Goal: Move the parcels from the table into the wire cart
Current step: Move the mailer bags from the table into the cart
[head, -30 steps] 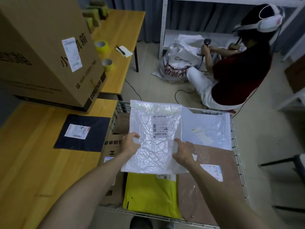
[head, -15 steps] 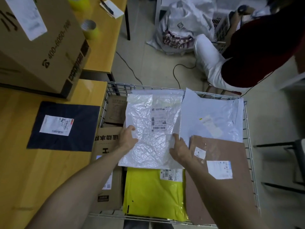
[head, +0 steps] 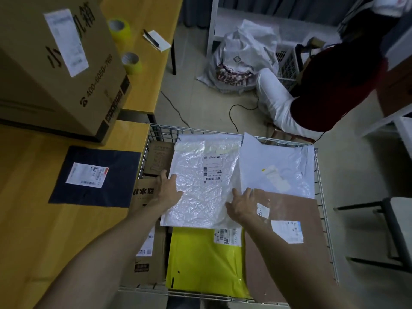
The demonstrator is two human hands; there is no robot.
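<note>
A crinkled white plastic parcel (head: 200, 186) with a barcode label lies flat on top of the other parcels inside the wire cart (head: 321, 175). My left hand (head: 166, 189) rests at its left edge with fingers straight. At the parcel's lower right edge lies my right hand (head: 242, 204), fingers spread flat, partly over a brown mailer (head: 289, 253). On the wooden table (head: 33, 219) to the left lie a dark navy parcel (head: 111, 175) with a white label and a large cardboard box (head: 44, 74).
The cart also holds a yellow mailer (head: 205, 259), a smooth white mailer (head: 278, 166) and cardboard boxes (head: 145, 253) along its left side. Two yellow tape rolls (head: 131, 62) sit on the far table. A person (head: 323, 85) crouches beyond the cart; a chair (head: 390, 230) stands right.
The white crinkled parcel has gone down from held above the cart to lying flat in it. Both hands have loosened from gripping its lower edge to lying flat at its sides.
</note>
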